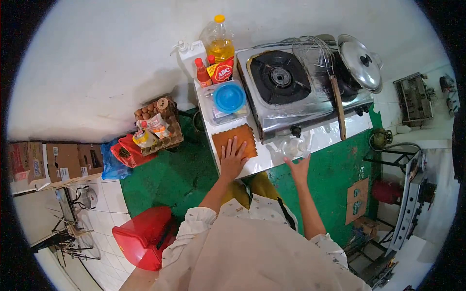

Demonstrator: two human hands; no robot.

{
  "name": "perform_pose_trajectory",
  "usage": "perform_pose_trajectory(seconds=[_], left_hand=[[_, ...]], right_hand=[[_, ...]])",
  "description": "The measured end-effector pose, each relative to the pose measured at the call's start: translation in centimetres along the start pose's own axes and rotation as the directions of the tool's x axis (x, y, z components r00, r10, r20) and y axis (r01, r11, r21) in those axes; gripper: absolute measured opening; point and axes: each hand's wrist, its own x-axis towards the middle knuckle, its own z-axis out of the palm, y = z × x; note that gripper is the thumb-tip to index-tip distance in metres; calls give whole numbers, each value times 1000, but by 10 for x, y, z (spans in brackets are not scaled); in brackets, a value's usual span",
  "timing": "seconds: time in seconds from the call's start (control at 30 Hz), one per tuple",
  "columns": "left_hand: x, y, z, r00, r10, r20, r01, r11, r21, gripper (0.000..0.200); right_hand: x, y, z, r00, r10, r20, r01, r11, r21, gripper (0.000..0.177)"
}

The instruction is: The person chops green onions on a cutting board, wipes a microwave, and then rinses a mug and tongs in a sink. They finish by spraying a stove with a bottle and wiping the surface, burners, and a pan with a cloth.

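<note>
My left hand lies flat with its fingers spread on a brown cloth with a zigzag edge, at the table's front left corner. By the front edge, my right hand has its thumb and fingers around the near side of a clear, see-through bowl; glare blurs the bowl's outline. Behind the cloth stands a clear plastic container with a round blue lid on top.
A two-burner gas stove fills the table's right side, with a wire skimmer and a lidded pot on it. An oil bottle and sauce bottle stand behind. Egg trays are left; a red bin is on the floor.
</note>
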Motion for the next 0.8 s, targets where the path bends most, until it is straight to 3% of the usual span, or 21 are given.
perform_pose_trajectory(seconds=[0.07,0.2,0.27,0.4,0.47,0.53,0.57,0.63,0.7,0.73,0.8], left_hand=[[4,6,1,997,-76,-30,77,997,13,65],[5,8,5,995,-92,-47,94,995,43,64],[0,2,-6,999,-42,-32,44,998,48,63],[-31,-20,-18,999,46,-15,-45,996,71,58],[-42,-36,-13,989,113,100,-125,985,117,61],[-40,-43,-14,988,129,90,-138,985,102,56],[-39,-45,-14,987,139,81,-145,986,83,51],[-41,-49,-14,987,145,71,-150,986,78,51],[-48,-48,-21,983,173,62,-178,981,77,51],[-56,-43,-31,993,103,50,-105,994,33,48],[-71,-35,-42,999,16,39,-15,999,-44,45]], right_hand=[[16,16,13,987,1,159,-18,994,107,90],[12,-25,4,989,52,139,-93,947,307,89],[0,-34,-2,992,-69,109,62,995,73,79],[-28,-57,11,968,-225,115,194,954,228,69],[-31,-97,19,898,-164,409,134,986,102,70],[-33,-113,51,883,-198,426,10,914,405,70],[-31,-121,64,887,-193,418,7,913,407,70],[-23,-134,85,860,-329,389,238,935,264,70],[-17,-130,105,837,-425,344,344,899,272,73],[-15,-125,116,835,-400,377,361,917,172,74],[-7,-112,126,785,-466,408,401,884,239,77]])
